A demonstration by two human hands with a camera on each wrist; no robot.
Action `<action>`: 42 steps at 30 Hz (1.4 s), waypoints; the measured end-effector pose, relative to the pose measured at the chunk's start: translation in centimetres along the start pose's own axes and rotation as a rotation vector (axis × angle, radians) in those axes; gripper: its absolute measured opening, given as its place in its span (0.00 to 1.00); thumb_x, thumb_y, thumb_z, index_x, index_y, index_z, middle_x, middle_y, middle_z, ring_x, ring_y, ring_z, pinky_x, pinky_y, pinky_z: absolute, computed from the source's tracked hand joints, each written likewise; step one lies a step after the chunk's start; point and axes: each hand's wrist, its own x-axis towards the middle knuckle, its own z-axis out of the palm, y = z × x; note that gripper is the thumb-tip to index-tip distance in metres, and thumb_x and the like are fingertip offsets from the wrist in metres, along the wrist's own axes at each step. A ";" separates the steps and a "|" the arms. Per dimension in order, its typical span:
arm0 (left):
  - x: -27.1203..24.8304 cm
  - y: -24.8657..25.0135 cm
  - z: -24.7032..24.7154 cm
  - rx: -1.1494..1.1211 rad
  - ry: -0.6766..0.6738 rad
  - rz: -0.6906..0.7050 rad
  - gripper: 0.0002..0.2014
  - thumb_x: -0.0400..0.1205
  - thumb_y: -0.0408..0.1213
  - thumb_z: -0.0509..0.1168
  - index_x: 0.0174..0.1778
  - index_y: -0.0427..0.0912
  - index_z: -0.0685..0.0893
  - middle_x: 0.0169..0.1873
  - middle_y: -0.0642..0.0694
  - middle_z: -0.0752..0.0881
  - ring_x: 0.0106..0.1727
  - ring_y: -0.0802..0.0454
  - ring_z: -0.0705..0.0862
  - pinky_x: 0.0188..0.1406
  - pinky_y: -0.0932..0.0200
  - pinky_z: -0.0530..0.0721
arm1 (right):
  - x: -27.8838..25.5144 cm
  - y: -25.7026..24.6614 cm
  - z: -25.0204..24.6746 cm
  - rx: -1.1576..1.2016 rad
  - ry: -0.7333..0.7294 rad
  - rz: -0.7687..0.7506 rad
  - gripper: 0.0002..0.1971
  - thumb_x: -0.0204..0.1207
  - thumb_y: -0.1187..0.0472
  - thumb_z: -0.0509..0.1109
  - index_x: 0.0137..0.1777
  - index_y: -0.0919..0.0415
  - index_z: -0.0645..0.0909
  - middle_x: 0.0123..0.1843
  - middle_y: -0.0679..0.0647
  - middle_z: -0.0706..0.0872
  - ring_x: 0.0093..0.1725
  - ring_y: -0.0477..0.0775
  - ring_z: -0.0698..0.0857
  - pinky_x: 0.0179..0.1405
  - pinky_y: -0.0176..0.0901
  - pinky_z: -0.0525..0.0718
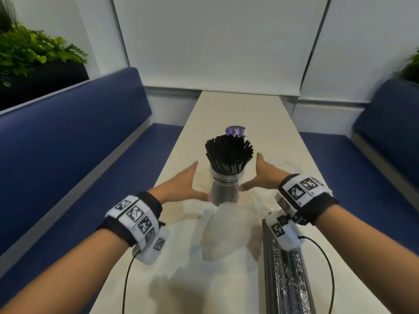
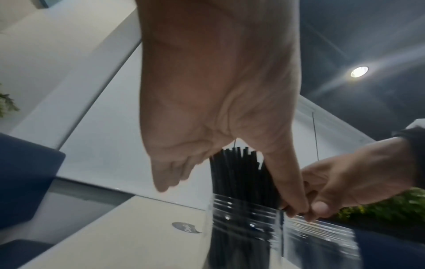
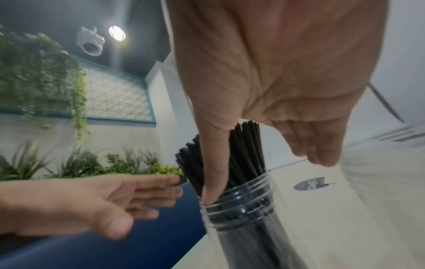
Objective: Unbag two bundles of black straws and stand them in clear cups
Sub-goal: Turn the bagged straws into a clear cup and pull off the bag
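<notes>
A clear cup (image 1: 224,189) stands upright mid-table, filled with black straws (image 1: 229,152) that fan out above its rim. My left hand (image 1: 192,182) is open just left of the cup, and my right hand (image 1: 257,175) is open just right of it, fingers straight. Both thumbs reach toward the cup's wall; contact is unclear. In the right wrist view the right thumb (image 3: 215,163) lies in front of the straws (image 3: 248,151) at the cup rim (image 3: 241,198). A second clear cup (image 1: 285,165) sits behind my right hand. A still-wrapped straw bundle (image 1: 285,275) lies at the near right.
A crumpled empty plastic bag (image 1: 224,232) lies on the table (image 1: 238,109) just in front of the cup. A round purple sticker (image 1: 235,132) sits beyond the straws. Blue benches (image 1: 68,143) run along both sides of the narrow table.
</notes>
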 end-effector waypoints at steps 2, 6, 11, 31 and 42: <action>1.8 0.8 -1.2 -0.081 0.057 0.022 0.60 0.68 0.48 0.77 0.81 0.41 0.36 0.83 0.44 0.43 0.83 0.49 0.46 0.80 0.56 0.49 | 1.1 -0.4 -0.4 0.109 0.010 -0.027 0.63 0.62 0.56 0.80 0.77 0.70 0.30 0.81 0.66 0.58 0.78 0.64 0.63 0.74 0.49 0.65; 5.7 1.6 -1.3 -0.265 0.056 0.027 0.66 0.65 0.40 0.80 0.79 0.42 0.30 0.83 0.44 0.46 0.83 0.46 0.49 0.79 0.53 0.53 | 3.1 -1.9 0.3 0.355 0.016 -0.166 0.64 0.59 0.63 0.82 0.76 0.69 0.30 0.80 0.62 0.58 0.80 0.61 0.59 0.78 0.55 0.63; 8.7 1.6 -0.2 -0.386 0.002 0.116 0.54 0.67 0.28 0.78 0.78 0.45 0.46 0.74 0.42 0.63 0.74 0.47 0.66 0.68 0.58 0.70 | 5.1 -2.5 1.1 0.606 0.026 -0.244 0.67 0.55 0.68 0.83 0.78 0.61 0.30 0.78 0.60 0.61 0.78 0.60 0.62 0.77 0.61 0.65; 10.0 5.7 -1.1 -0.660 0.310 0.327 0.46 0.62 0.29 0.80 0.72 0.40 0.60 0.63 0.43 0.75 0.67 0.44 0.78 0.63 0.51 0.80 | 4.1 -4.8 -1.1 1.104 0.195 -0.326 0.37 0.64 0.74 0.75 0.70 0.59 0.62 0.64 0.59 0.75 0.65 0.59 0.78 0.60 0.50 0.83; 4.1 -0.2 0.2 -0.418 0.519 0.163 0.65 0.57 0.61 0.78 0.78 0.62 0.36 0.82 0.55 0.42 0.82 0.57 0.41 0.80 0.43 0.47 | 1.5 -1.2 -1.5 0.967 0.276 -0.172 0.43 0.71 0.48 0.70 0.78 0.49 0.46 0.80 0.56 0.58 0.77 0.56 0.63 0.69 0.48 0.63</action>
